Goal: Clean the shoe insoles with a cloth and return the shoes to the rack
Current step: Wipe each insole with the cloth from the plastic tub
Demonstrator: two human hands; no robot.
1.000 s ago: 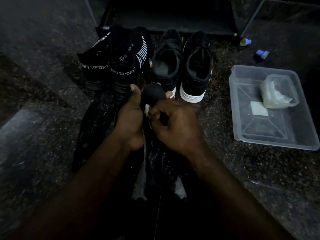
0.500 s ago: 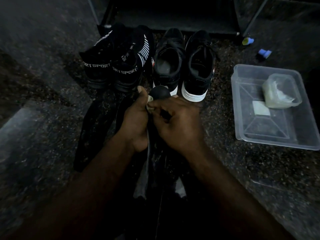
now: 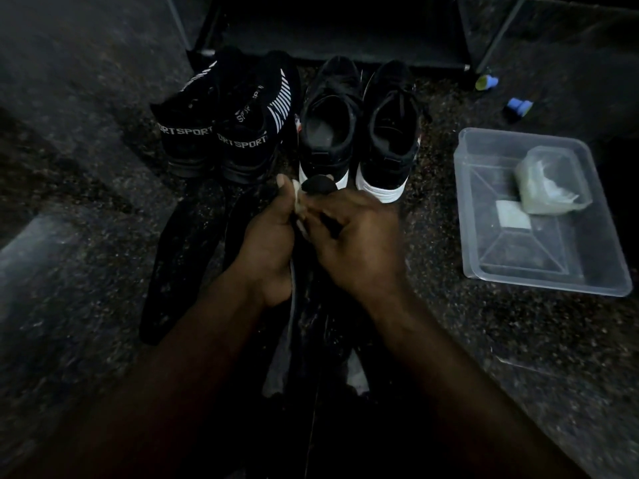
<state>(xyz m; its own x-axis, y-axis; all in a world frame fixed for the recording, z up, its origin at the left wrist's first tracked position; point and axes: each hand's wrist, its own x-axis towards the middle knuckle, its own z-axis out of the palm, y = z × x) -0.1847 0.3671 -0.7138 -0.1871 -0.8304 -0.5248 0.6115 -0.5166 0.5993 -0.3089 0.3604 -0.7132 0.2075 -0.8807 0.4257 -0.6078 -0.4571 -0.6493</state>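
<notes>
Dark speckled stone floor [image 3: 86, 202] fills the head view, with the black rack [image 3: 345, 39] at the top and 2 pairs of black shoes [image 3: 221, 133] just before it. Near the white-soled pair [image 3: 380, 140], the left hand [image 3: 266, 247] grips a black insole [image 3: 318, 186] whose rounded tip shows above the fists, while the right hand [image 3: 352, 236] pinches a pale cloth [image 3: 297, 199] against it with curled fingers. A clear tray [image 3: 543, 283] sits at the right.

Black insole [image 3: 318, 185], toe end up, w/ pale cloth [image 3: 296, 199] against it below tip. Other insoles [image 3: 179, 264] flat on floor, left. SPORT pr [image 3: 221, 140] & white-soled pr [image 3: 359, 140] side by side before rack [image 3: 345, 46].
</notes>
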